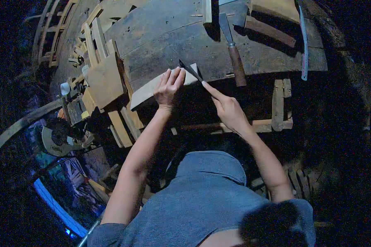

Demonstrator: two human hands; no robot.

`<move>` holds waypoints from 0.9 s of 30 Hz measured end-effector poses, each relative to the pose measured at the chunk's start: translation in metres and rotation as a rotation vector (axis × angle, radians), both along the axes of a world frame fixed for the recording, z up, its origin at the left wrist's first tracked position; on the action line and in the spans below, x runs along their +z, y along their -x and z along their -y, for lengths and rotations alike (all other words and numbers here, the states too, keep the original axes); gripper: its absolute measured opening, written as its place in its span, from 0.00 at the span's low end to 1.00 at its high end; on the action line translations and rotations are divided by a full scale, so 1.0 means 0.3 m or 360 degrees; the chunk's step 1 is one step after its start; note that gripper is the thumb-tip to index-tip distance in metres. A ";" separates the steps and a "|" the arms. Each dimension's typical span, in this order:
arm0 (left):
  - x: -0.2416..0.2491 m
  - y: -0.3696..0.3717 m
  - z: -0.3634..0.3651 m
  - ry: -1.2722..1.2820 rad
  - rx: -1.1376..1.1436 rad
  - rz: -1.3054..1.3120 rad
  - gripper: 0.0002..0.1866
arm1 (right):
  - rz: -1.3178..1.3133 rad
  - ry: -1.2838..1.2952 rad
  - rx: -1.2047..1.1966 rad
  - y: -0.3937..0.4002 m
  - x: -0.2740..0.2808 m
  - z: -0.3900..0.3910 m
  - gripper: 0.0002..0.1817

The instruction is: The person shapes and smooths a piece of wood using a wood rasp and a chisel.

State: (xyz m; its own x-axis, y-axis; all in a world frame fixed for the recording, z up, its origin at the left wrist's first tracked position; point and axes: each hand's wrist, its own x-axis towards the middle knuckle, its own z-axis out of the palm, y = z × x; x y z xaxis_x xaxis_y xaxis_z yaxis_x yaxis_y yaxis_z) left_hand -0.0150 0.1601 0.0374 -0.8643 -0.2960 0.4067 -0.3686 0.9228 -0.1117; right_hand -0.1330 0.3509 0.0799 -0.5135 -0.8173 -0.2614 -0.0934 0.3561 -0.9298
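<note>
A pale wooden board [142,93] lies at an angle near the front edge of the dark workbench. Across it rests my left hand [168,87], fingers close together and reaching its far edge, holding it down; the thumb is hidden. My right hand [231,110] is closed around the near end of a dark, narrow tool with a pointed tip [191,71]. The tool slants across the board's right end, its tip close to my left fingertips. A small pale corner of wood shows just beyond the tool. The tool's handle is mostly covered by my fingers.
A wide chisel [236,61] with a brown handle lies right of the board. Wood blocks [272,31] and a long thin blue-grey strip [304,49] sit at the back right. Stacked wood pieces [105,80] crowd the left. A round-guarded power tool [55,140] is lower left.
</note>
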 end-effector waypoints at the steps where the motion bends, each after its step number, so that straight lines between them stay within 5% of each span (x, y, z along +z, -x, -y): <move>1: -0.001 0.000 -0.005 0.0035 -0.0021 -0.0041 0.12 | -0.0026 0.0040 -0.0006 -0.002 -0.016 0.008 0.23; 27: 0.024 -0.001 -0.007 -0.0032 -0.0037 0.0017 0.11 | -0.0185 -0.0102 0.0044 0.052 -0.079 0.109 0.23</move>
